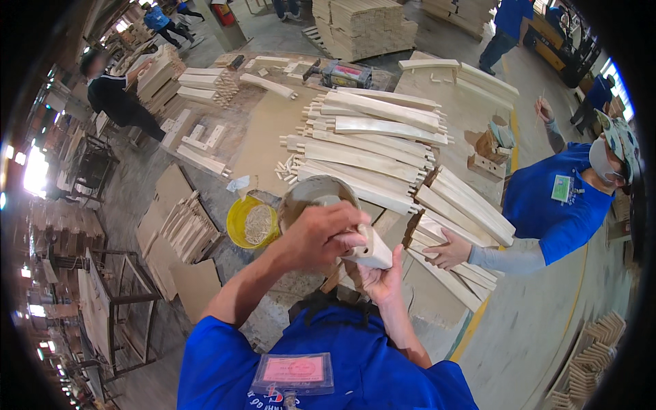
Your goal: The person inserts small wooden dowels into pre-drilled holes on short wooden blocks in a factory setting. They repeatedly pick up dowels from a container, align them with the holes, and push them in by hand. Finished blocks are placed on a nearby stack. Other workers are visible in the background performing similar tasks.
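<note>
A pale wooden piece [374, 251] with a dark round hole in its face is tilted up in front of my chest. My right hand [384, 279] is closed round its lower side, with the thumb along the edge. Over its upper end my left hand [320, 236] is bent, fingers pinched together against the wood; whatever they hold is hidden. Just beyond my left hand stands a round grey bucket [290, 205], its contents mostly covered by my hand. Left of it, a yellow bucket [234, 224] holds many small wooden dowels [258, 224].
Curved wooden slats [372, 147] with tenoned ends are stacked on the table beyond the buckets. At right a co-worker [560, 205] in blue rests a hand on more slats [454, 212]. A grey machine [347, 74] sits at the back; cardboard with slats [183, 229] lies at left.
</note>
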Action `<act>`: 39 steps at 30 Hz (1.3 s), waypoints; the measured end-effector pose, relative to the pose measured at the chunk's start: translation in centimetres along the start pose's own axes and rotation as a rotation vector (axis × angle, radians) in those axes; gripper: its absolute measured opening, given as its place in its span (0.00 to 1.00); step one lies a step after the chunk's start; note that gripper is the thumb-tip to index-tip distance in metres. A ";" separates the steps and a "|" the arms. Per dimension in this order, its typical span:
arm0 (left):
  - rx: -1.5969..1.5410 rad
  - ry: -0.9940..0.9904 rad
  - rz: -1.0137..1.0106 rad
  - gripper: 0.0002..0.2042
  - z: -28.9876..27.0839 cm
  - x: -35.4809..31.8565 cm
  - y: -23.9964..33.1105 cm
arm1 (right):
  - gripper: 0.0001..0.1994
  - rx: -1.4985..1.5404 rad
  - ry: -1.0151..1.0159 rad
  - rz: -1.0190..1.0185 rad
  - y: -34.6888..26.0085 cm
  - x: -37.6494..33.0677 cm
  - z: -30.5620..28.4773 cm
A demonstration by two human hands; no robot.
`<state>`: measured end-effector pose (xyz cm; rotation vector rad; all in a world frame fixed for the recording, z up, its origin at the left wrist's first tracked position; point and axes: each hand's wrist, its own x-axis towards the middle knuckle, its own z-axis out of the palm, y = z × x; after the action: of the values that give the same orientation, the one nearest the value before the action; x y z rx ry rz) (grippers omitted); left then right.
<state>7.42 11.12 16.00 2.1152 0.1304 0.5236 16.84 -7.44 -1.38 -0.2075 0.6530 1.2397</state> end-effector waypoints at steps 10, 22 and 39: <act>0.670 -0.706 -0.322 0.10 5.3 -2.2 -26.4 | 0.31 0.057 -0.112 -0.034 -0.8 -1.4 0.0; 0.409 -0.792 -0.528 0.17 9.3 -3.8 -25.9 | 0.33 0.054 -0.108 -0.113 -1.3 -1.8 -0.8; -0.054 -0.025 -0.056 0.07 -0.4 -1.5 2.7 | 0.37 -0.049 -0.065 -0.023 -0.9 -1.0 -1.1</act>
<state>5.58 9.49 17.94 2.0589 0.1597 0.4624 17.14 -9.05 -1.90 -0.2140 0.5634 1.2361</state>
